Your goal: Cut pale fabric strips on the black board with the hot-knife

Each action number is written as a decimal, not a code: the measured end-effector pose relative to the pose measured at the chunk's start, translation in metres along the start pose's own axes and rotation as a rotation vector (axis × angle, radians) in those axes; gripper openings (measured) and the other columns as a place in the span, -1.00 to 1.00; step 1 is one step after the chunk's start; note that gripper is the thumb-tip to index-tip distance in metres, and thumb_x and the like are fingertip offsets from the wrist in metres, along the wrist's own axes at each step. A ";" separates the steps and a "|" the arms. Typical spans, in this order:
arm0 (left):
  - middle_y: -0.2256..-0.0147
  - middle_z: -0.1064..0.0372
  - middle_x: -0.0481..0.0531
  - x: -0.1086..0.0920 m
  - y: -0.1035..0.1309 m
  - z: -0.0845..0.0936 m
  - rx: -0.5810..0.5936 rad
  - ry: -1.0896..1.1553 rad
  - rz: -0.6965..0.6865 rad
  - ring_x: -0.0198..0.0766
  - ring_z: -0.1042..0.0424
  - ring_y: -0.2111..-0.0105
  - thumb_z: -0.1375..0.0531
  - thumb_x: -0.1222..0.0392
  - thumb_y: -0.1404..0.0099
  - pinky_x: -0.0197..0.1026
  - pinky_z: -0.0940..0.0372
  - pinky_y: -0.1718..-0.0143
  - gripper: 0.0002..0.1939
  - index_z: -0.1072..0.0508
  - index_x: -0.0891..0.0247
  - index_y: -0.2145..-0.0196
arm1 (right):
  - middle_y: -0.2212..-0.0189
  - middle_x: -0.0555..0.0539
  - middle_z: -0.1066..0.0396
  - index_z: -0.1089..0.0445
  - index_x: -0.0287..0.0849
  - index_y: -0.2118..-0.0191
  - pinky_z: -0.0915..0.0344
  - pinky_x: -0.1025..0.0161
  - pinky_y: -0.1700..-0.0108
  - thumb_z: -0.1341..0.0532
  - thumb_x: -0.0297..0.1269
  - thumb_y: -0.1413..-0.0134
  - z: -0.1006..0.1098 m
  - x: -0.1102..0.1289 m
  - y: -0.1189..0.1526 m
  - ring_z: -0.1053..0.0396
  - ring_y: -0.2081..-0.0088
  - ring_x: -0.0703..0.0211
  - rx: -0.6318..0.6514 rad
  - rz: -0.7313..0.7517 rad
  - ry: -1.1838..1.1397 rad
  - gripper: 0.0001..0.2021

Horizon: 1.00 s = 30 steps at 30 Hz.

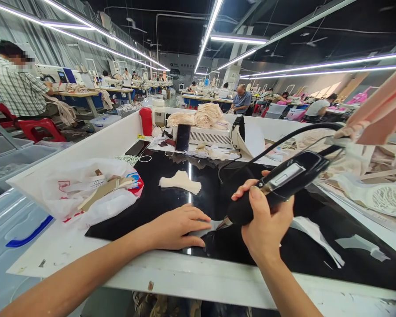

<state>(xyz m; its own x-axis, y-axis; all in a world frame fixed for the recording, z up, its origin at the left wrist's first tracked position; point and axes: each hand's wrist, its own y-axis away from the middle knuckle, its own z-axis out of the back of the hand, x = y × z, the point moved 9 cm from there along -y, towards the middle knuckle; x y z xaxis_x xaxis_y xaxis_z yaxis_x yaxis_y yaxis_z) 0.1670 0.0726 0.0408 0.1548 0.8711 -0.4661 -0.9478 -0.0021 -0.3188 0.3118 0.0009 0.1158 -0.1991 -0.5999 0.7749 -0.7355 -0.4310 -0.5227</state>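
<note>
My left hand [181, 226] lies flat with its fingers spread, on the black work surface [135, 224], pressing beside a small pale piece [214, 225]. In my right hand [267, 220] is a black handheld tool [284, 176] with a cable, tilted so that its metal tip touches or nearly touches the pale piece near my left fingertips. A cream fabric piece [181, 181] rests farther back on the black surface. Right of my right hand lie a white curved piece [318, 237] and a pale translucent piece [363, 245].
At the left is a plastic bag [102, 211] with scraps. Behind stand a phone [182, 137], a red cup [146, 121], a jar [158, 112] and stacked fabric [209, 116]. Fabric piles [376, 185] fill the right side; pink strips [379, 110] hang above. People sit at machines beyond.
</note>
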 end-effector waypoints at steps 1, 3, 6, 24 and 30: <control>-0.15 -0.42 0.24 0.000 0.000 0.000 0.000 0.000 0.004 0.00 -0.35 -0.16 -0.24 0.01 -0.42 0.06 -0.16 -0.26 -0.57 -0.46 0.22 -0.17 | 0.39 0.10 -0.44 -0.34 -0.06 -0.03 -0.39 0.20 0.33 -0.41 -0.19 -0.09 0.000 0.000 0.000 -0.38 0.46 0.26 -0.001 -0.003 0.002 -0.59; -0.14 -0.41 0.24 0.000 0.000 0.000 -0.001 -0.001 0.015 0.00 -0.36 -0.16 -0.25 0.01 -0.41 0.07 -0.17 -0.26 -0.56 -0.45 0.22 -0.17 | 0.39 0.11 -0.44 -0.33 -0.06 -0.02 -0.39 0.20 0.33 -0.42 -0.19 -0.08 -0.001 0.000 -0.001 -0.38 0.46 0.26 -0.005 -0.002 0.006 -0.59; -0.15 -0.40 0.25 0.000 0.001 0.000 0.001 -0.010 0.029 0.00 -0.37 -0.15 -0.25 0.02 -0.41 0.09 -0.17 -0.27 -0.53 -0.43 0.22 -0.20 | 0.38 0.11 -0.44 -0.32 -0.05 -0.01 -0.40 0.19 0.33 -0.41 -0.18 -0.09 -0.001 -0.001 -0.002 -0.39 0.46 0.25 -0.009 -0.002 0.020 -0.60; -0.15 -0.39 0.24 -0.002 0.001 0.003 0.011 -0.020 0.043 0.00 -0.36 -0.16 -0.25 0.00 -0.41 0.13 -0.13 -0.30 -0.53 -0.42 0.20 -0.20 | 0.38 0.08 -0.46 -0.33 -0.03 0.09 -0.37 0.15 0.36 -0.40 -0.21 -0.09 -0.004 -0.009 0.000 -0.38 0.47 0.20 -0.008 -0.009 0.008 -0.69; -0.16 -0.39 0.25 -0.003 0.000 0.003 0.028 -0.019 0.053 0.01 -0.35 -0.17 -0.25 0.02 -0.41 0.17 -0.11 -0.31 -0.53 -0.42 0.23 -0.20 | 0.39 0.07 -0.46 -0.35 -0.02 0.12 -0.37 0.13 0.37 -0.40 -0.21 -0.10 -0.005 -0.009 0.000 -0.38 0.48 0.18 -0.007 0.001 0.026 -0.73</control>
<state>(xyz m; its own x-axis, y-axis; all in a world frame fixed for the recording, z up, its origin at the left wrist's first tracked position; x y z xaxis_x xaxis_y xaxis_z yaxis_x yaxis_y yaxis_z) 0.1658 0.0716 0.0445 0.0990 0.8795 -0.4655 -0.9620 -0.0350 -0.2707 0.3104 0.0100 0.1104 -0.2169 -0.5826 0.7832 -0.7396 -0.4256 -0.5214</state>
